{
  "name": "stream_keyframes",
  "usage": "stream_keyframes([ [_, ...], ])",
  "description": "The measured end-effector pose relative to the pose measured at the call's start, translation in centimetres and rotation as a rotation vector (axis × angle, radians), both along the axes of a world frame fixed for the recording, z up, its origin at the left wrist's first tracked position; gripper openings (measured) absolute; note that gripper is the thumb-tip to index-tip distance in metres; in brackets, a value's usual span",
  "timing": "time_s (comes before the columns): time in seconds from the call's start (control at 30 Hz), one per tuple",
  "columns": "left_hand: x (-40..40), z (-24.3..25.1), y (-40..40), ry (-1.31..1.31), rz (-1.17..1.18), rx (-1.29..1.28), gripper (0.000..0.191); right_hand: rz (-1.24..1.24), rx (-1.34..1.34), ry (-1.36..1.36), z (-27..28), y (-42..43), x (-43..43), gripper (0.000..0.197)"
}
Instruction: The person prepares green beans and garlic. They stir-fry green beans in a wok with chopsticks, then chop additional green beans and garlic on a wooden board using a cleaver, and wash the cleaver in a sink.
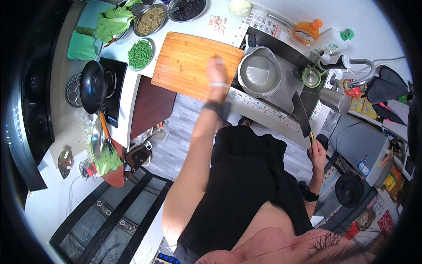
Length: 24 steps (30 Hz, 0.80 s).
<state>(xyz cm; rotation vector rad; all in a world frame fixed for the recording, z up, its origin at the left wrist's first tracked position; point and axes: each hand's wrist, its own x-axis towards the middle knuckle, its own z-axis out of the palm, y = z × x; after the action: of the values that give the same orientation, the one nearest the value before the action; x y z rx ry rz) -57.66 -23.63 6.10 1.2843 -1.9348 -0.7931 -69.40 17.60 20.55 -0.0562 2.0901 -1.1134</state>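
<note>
My left hand, blurred, is over the right part of a wooden cutting board; whether it touches the wood, and how its fingers are held, I cannot tell. In my right hand is the handle of a cleaver, its dark blade reaching over the sink's near right corner. A metal pot stands in the sink beside the board. Peeled garlic cloves lie behind the board. A bowl of cut green beans is at its left.
A wok sits at the stove, its handle pointing towards me. Bowls of minced food and dark food stand at the back, near leafy greens. Soap bottles and a faucet border the sink.
</note>
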Motion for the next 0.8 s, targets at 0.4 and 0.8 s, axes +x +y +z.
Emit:
stream_keyframes([
  [0.4, -0.6, -1.1, -1.0, -0.014, 0.101, -0.027, 0.005, -0.015, -0.029, -0.005, 0.3, 0.1, -0.5, 0.022],
  [0.8, 12.9, 0.2, -9.8, -0.068, 0.617, -0.008, 0.017, -0.022, -0.023, 0.01, -0.5, -0.9, -0.4, 0.025],
])
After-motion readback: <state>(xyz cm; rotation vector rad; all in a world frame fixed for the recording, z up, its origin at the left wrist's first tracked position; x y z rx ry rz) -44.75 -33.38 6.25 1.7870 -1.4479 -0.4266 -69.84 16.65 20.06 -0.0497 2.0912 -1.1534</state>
